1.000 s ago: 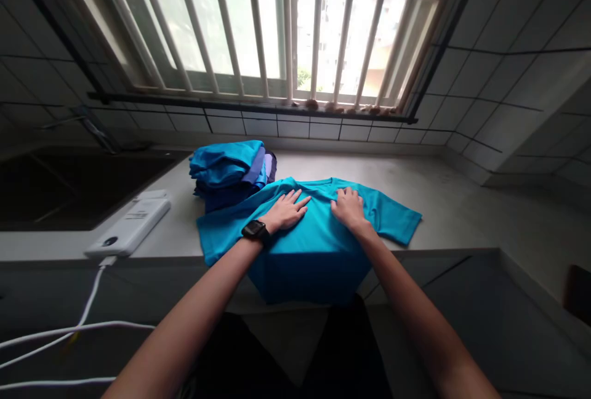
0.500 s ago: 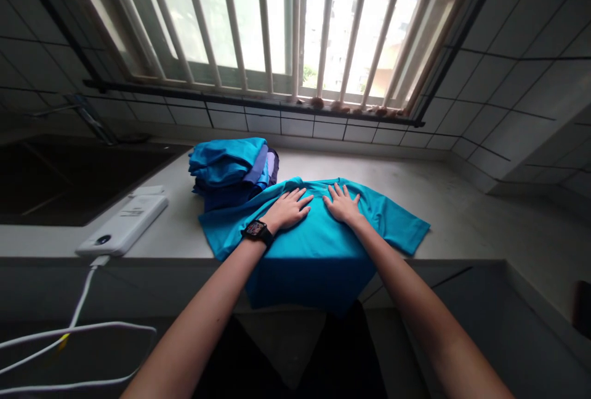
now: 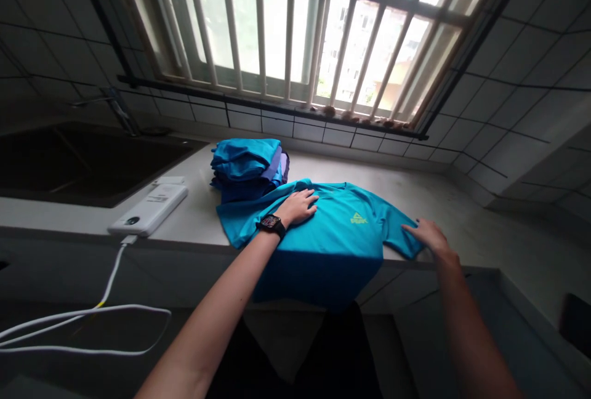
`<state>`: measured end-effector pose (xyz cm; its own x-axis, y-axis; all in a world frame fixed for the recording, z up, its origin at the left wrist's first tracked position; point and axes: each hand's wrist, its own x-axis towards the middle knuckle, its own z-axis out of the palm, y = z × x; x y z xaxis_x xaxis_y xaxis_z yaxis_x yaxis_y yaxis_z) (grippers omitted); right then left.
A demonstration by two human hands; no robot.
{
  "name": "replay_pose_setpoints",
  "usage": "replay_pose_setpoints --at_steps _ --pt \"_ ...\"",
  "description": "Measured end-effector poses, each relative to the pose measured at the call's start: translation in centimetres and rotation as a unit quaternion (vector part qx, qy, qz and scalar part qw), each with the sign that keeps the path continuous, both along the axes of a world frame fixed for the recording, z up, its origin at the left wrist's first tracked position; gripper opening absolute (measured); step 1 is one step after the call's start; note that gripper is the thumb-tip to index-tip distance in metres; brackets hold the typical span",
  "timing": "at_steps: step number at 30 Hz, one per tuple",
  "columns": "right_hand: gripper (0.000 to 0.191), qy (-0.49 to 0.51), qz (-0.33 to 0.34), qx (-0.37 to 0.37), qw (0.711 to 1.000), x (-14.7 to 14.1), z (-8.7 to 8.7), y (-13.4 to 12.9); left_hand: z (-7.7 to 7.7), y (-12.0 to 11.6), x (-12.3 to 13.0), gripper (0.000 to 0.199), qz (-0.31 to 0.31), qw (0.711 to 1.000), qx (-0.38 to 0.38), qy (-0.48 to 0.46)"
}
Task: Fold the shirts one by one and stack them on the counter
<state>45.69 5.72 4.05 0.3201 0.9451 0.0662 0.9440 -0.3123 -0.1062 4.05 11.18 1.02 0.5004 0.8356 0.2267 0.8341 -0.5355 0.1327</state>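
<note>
A turquoise shirt [image 3: 332,223] with a small yellow-green logo lies on the pale countertop [image 3: 369,171], its lower part hanging over the front edge. My left hand [image 3: 298,207] rests flat on the upper left of the shirt, fingers spread, with a black watch on the wrist. Over at the right sleeve's end is my right hand [image 3: 429,236], its fingers apart and touching the cloth at the cuff. A folded pile of blue and purple clothes [image 3: 249,168] sits behind the shirt's left side.
To the left, a white power bank [image 3: 150,209] lies near the counter's edge, with a white cable [image 3: 113,279] hanging from it. Beyond it is a dark sink [image 3: 92,165] with a faucet [image 3: 120,109]. A barred window [image 3: 295,36] is above the counter.
My right hand has moved right from the shirt's upper middle to the sleeve end, uncovering the logo. My left hand stays on the shirt. The view has shifted slightly.
</note>
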Motion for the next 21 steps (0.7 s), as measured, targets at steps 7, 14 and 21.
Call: replay_pose_setpoints --at_steps 7,14,21 --pt "0.040 0.008 -0.032 0.001 0.999 -0.5 1.4 0.0 0.1 0.3 -0.2 0.054 -0.007 1.000 -0.006 -0.015" --pt "0.046 0.161 -0.059 0.086 0.981 -2.8 4.4 1.8 0.2 0.3 -0.3 0.054 -0.005 1.000 -0.006 -0.012" --pt "0.047 0.296 0.071 0.019 0.952 -7.1 8.8 0.0 0.5 0.1 -0.2 0.054 -0.005 1.000 -0.008 -0.018"
